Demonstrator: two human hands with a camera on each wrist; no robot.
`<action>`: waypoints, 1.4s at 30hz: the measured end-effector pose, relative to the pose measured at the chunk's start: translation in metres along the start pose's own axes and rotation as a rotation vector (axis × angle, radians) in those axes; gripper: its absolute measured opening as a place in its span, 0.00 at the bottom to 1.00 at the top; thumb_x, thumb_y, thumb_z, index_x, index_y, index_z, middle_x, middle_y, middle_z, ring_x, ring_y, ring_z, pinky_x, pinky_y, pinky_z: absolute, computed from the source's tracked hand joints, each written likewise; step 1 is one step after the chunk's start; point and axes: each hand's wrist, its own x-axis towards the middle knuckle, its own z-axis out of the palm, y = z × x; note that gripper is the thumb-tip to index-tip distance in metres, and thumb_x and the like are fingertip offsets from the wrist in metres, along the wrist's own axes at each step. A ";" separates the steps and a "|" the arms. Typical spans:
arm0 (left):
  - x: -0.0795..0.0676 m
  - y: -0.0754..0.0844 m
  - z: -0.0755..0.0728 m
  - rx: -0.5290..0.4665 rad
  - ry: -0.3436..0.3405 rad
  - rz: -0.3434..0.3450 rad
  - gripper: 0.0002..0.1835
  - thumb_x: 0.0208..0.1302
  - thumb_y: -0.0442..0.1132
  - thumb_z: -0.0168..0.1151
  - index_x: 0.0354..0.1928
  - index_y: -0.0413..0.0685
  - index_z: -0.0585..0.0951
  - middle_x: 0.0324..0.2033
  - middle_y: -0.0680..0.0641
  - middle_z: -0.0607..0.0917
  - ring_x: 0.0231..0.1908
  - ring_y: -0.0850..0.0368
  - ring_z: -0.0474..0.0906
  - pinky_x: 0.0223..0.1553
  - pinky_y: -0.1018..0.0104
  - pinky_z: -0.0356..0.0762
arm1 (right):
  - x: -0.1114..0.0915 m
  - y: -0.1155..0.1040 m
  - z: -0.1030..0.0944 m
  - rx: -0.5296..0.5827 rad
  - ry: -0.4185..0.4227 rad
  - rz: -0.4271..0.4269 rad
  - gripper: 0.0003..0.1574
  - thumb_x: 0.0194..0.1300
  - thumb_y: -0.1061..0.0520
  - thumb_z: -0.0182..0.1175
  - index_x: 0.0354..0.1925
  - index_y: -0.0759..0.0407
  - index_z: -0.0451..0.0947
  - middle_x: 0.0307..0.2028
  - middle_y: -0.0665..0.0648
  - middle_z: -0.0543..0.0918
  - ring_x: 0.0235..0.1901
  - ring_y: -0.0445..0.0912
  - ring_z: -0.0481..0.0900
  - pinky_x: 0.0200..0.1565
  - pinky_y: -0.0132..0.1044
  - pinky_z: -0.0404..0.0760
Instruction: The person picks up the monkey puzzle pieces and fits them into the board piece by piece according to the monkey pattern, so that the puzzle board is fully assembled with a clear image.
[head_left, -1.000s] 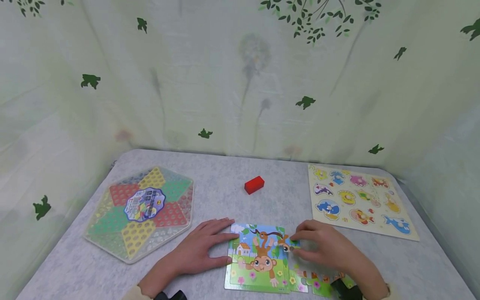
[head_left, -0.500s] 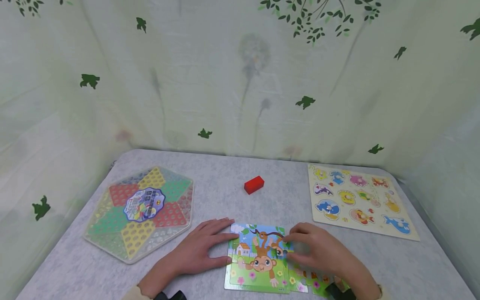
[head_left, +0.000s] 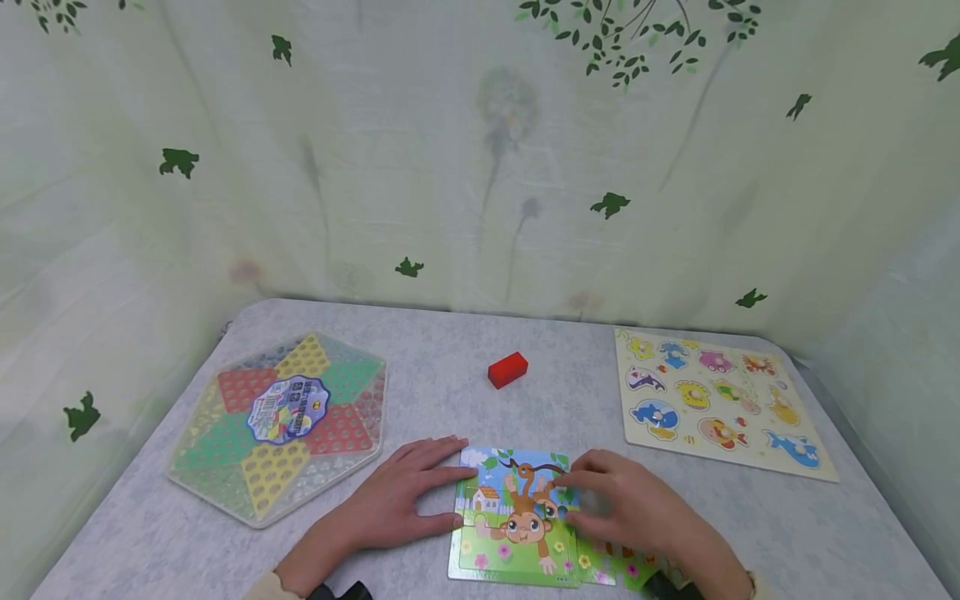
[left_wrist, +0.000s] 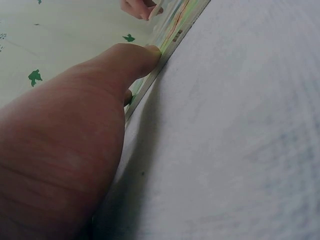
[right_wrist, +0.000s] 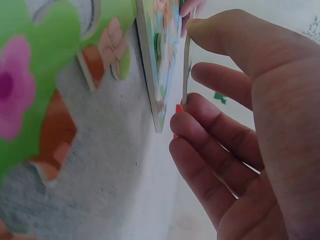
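A jigsaw puzzle board (head_left: 500, 557) with a hanging monkey picture lies at the front middle of the table. My left hand (head_left: 405, 500) rests at the board's left side, fingers spread, thumb tip and forefinger on its edge; the left wrist view shows the thumb (left_wrist: 145, 57) pressing the rim. Over the board's right part, my right hand (head_left: 633, 504) pinches a jigsaw piece (head_left: 551, 505) with a monkey face on it. The right wrist view shows this piece (right_wrist: 187, 65) edge-on between thumb and fingertips, apart from the board.
Loose jigsaw pieces (head_left: 597, 568) lie right of the board, partly under the right forearm. A red block (head_left: 508, 370) sits behind the board. A hexagonal Chinese checkers box (head_left: 352, 433) lies at left, a wooden animal puzzle (head_left: 675, 442) at back right.
My right hand has moved left with the jigsaw piece, from the board's right edge to over its right part. The left hand has stayed in place.
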 end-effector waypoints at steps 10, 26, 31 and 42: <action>0.000 0.001 0.000 -0.015 -0.005 -0.009 0.31 0.68 0.69 0.60 0.69 0.71 0.78 0.76 0.55 0.68 0.76 0.54 0.62 0.72 0.46 0.64 | 0.001 -0.006 0.007 -0.047 -0.016 -0.033 0.18 0.68 0.39 0.68 0.54 0.38 0.87 0.48 0.40 0.79 0.46 0.36 0.75 0.49 0.36 0.83; 0.000 0.000 -0.001 -0.030 -0.029 -0.032 0.31 0.68 0.69 0.60 0.69 0.73 0.77 0.76 0.56 0.67 0.76 0.55 0.62 0.72 0.45 0.63 | 0.005 -0.010 0.016 -0.048 -0.018 -0.050 0.20 0.68 0.37 0.67 0.53 0.39 0.89 0.43 0.40 0.77 0.40 0.33 0.71 0.42 0.28 0.78; 0.000 -0.001 0.000 -0.025 -0.023 -0.022 0.31 0.68 0.69 0.60 0.69 0.72 0.77 0.76 0.55 0.67 0.76 0.54 0.62 0.72 0.45 0.63 | 0.007 -0.011 0.016 -0.027 -0.022 -0.057 0.19 0.68 0.36 0.67 0.53 0.39 0.89 0.42 0.40 0.76 0.38 0.33 0.69 0.39 0.26 0.75; 0.001 -0.001 0.000 -0.015 -0.024 -0.014 0.31 0.67 0.68 0.61 0.69 0.72 0.77 0.76 0.55 0.67 0.76 0.54 0.62 0.72 0.46 0.63 | 0.007 -0.010 0.019 -0.073 -0.025 -0.053 0.19 0.68 0.37 0.67 0.53 0.38 0.89 0.41 0.40 0.75 0.39 0.33 0.68 0.39 0.25 0.74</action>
